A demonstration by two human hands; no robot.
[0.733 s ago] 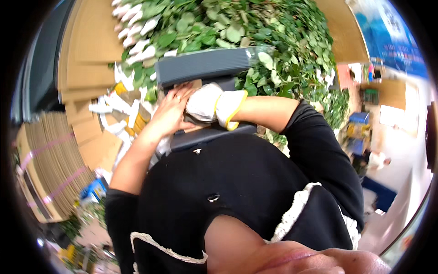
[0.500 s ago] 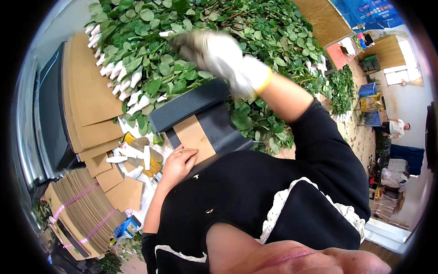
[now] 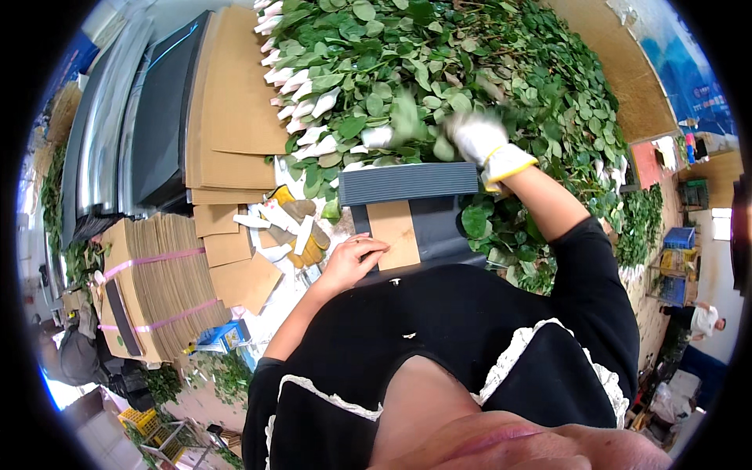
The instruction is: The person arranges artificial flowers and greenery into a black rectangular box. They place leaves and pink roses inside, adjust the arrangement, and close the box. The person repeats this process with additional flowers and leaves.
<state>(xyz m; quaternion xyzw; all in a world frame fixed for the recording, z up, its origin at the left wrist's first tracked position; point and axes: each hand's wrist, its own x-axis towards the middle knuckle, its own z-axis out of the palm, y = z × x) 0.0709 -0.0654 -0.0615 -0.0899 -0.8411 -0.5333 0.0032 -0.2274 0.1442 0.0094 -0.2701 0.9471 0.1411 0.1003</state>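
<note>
My bare left hand (image 3: 356, 261) lies with its fingers resting on the near left part of a brown cardboard strip (image 3: 395, 235). Beneath that strip is a black sheet (image 3: 442, 231), and along its far edge sits a dark grey ribbed block (image 3: 409, 183). My right hand (image 3: 476, 142), in a white glove with a yellow cuff, is over the leaf pile just beyond the block. It seems closed on a leafy stem (image 3: 404, 117), whose leaves are smeared by motion; its fingers are blurred. A white-sleeved flower head (image 3: 377, 138) shows at the stem's left end.
A large heap of leafy stems (image 3: 439, 63) spreads ahead, with white-sleeved heads (image 3: 301, 110) along its left. Cardboard sheets (image 3: 243, 102) and a strapped cardboard stack (image 3: 168, 286) stand left. Yellow-grey gloves (image 3: 309, 239) lie near my left hand. A person (image 3: 703, 321) is far right.
My right hand has swept back and right relative to the block, with blurred leaves beside it. My left hand stays on the cardboard strip. The whole view has shifted.
</note>
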